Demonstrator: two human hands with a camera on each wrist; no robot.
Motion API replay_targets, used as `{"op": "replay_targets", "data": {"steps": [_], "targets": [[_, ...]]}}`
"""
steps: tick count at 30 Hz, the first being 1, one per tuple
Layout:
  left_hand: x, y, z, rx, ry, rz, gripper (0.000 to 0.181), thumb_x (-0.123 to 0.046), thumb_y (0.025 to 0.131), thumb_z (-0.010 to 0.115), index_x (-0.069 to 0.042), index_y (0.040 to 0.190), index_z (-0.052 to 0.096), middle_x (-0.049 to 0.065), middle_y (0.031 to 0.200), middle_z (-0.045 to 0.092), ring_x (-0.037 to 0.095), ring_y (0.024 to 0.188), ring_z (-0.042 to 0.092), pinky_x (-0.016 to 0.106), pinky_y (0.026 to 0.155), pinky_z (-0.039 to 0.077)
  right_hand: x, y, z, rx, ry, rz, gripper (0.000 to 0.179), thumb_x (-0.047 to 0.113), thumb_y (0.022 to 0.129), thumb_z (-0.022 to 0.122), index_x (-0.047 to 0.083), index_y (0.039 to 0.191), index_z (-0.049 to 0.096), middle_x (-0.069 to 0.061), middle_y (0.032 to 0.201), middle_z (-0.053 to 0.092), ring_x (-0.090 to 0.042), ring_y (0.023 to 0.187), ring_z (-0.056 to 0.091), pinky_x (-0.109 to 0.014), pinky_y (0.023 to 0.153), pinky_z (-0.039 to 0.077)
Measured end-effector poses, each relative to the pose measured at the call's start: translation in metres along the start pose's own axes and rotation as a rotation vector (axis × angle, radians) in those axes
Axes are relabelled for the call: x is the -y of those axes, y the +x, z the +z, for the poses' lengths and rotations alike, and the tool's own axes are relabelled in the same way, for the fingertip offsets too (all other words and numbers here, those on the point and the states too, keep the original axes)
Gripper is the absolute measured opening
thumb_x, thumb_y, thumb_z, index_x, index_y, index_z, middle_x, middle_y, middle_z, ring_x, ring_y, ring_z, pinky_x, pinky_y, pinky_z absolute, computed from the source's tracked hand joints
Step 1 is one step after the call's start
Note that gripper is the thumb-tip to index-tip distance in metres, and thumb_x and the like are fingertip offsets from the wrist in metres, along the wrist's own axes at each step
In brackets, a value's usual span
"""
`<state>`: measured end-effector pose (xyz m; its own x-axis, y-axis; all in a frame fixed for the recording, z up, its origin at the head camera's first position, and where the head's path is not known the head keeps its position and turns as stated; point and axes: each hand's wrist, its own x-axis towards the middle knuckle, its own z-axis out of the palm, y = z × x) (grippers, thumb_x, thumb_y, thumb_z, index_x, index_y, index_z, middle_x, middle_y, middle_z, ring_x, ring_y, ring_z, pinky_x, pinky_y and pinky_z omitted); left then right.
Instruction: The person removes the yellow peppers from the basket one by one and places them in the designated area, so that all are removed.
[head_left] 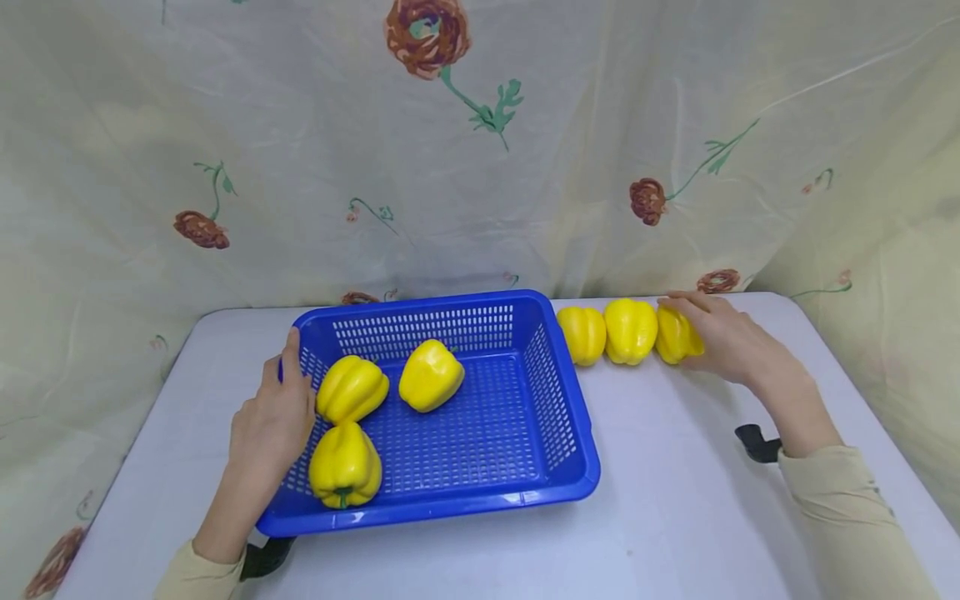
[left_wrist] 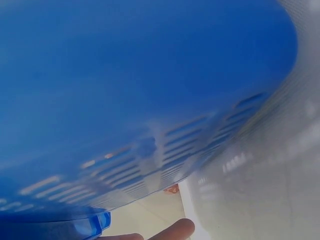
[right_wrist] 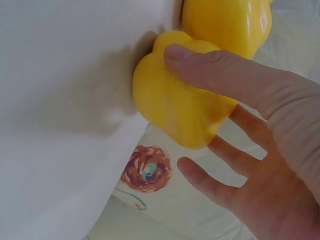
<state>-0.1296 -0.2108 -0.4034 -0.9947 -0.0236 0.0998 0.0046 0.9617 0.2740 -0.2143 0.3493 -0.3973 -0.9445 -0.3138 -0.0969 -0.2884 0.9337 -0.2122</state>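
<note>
A blue plastic basket (head_left: 480,500) with slotted walls stands on the table, three yellow bell peppers in its left half. My left hand (head_left: 273,417) grips the basket's left rim; in the left wrist view the basket's outer wall (left_wrist: 150,65) fills most of the picture, with fingertips (left_wrist: 177,230) at the bottom. To the right of the basket, yellow bell peppers stand in a row. My right hand (head_left: 723,337) holds the rightmost bell pepper (right_wrist: 175,105), thumb across its near side and fingers behind it.
Two more yellow bell peppers, a left one (head_left: 582,335) and a middle one (head_left: 631,332), stand between the basket and my right hand. The white-covered table (head_left: 675,517) ends at the back against a flowered curtain (head_left: 480,208). Black wrist straps show below both hands.
</note>
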Motion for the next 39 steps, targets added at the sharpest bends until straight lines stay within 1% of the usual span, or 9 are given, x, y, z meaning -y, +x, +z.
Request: {"op": "replay_targets", "data": {"steps": [6, 11, 14, 21, 26, 34, 39], "targets": [[0.001, 0.0, 0.0, 0.009, -0.005, -0.007, 0.074, -0.012, 0.111, 0.051, 0.0, 0.172, 0.011, 0.046, 0.146, 0.05, 0.023, 0.044, 0.045, 0.027, 0.039, 0.041, 0.003, 0.003, 0.004, -0.016, -0.004, 0.007, 0.086, 0.002, 0.084, 0.09, 0.004, 0.158, 0.046, -0.031, 0.165, 0.038, -0.059, 0.148, 0.035, -0.084, 0.113, 0.036], [0.0, 0.001, 0.0, 0.018, -0.012, -0.013, 0.074, -0.012, 0.111, 0.051, -0.001, 0.172, 0.01, 0.045, 0.147, 0.049, 0.023, 0.044, 0.045, 0.027, 0.039, 0.04, 0.003, 0.003, 0.004, -0.003, -0.002, 0.032, 0.091, 0.0, 0.083, 0.089, 0.007, 0.161, 0.042, -0.031, 0.169, 0.033, -0.061, 0.15, 0.031, -0.09, 0.109, 0.032], [0.0, 0.001, -0.001, 0.02, -0.014, -0.015, 0.074, -0.012, 0.111, 0.05, -0.001, 0.172, 0.01, 0.045, 0.148, 0.049, 0.023, 0.044, 0.045, 0.027, 0.039, 0.04, 0.004, 0.003, 0.004, 0.003, 0.003, 0.035, 0.092, -0.001, 0.083, 0.088, 0.008, 0.162, 0.041, -0.031, 0.169, 0.032, -0.061, 0.15, 0.031, -0.09, 0.109, 0.032], [0.0, 0.001, -0.001, 0.016, -0.02, -0.01, 0.074, -0.012, 0.111, 0.05, 0.0, 0.172, 0.01, 0.045, 0.147, 0.049, 0.024, 0.044, 0.046, 0.027, 0.039, 0.041, 0.006, 0.002, 0.002, -0.013, -0.002, 0.005, 0.092, -0.001, 0.082, 0.089, 0.008, 0.161, 0.042, -0.031, 0.167, 0.034, -0.061, 0.148, 0.033, -0.088, 0.109, 0.035], [0.0, 0.0, 0.0, 0.006, -0.014, -0.005, 0.073, -0.011, 0.111, 0.05, 0.001, 0.171, 0.011, 0.046, 0.145, 0.05, 0.023, 0.044, 0.045, 0.027, 0.039, 0.041, 0.008, 0.002, 0.001, -0.007, -0.002, 0.009, 0.091, -0.001, 0.083, 0.088, 0.008, 0.161, 0.042, -0.031, 0.168, 0.033, -0.061, 0.149, 0.033, -0.086, 0.11, 0.037], [0.001, 0.0, 0.0, 0.003, -0.012, 0.0, 0.074, -0.01, 0.11, 0.052, 0.002, 0.171, 0.011, 0.046, 0.145, 0.05, 0.022, 0.043, 0.044, 0.026, 0.039, 0.041, 0.013, -0.001, -0.005, 0.006, -0.017, 0.037, 0.094, 0.003, 0.084, 0.089, 0.011, 0.163, 0.04, -0.031, 0.17, 0.03, -0.061, 0.149, 0.033, -0.088, 0.109, 0.035], [0.0, 0.001, 0.0, -0.004, -0.01, 0.005, 0.075, -0.009, 0.109, 0.052, 0.003, 0.171, 0.012, 0.047, 0.144, 0.05, 0.022, 0.043, 0.043, 0.026, 0.039, 0.04, 0.021, -0.005, -0.012, -0.016, -0.051, 0.023, 0.096, 0.005, 0.083, 0.091, 0.01, 0.164, 0.039, -0.032, 0.169, 0.031, -0.06, 0.149, 0.035, -0.088, 0.108, 0.035]]}}
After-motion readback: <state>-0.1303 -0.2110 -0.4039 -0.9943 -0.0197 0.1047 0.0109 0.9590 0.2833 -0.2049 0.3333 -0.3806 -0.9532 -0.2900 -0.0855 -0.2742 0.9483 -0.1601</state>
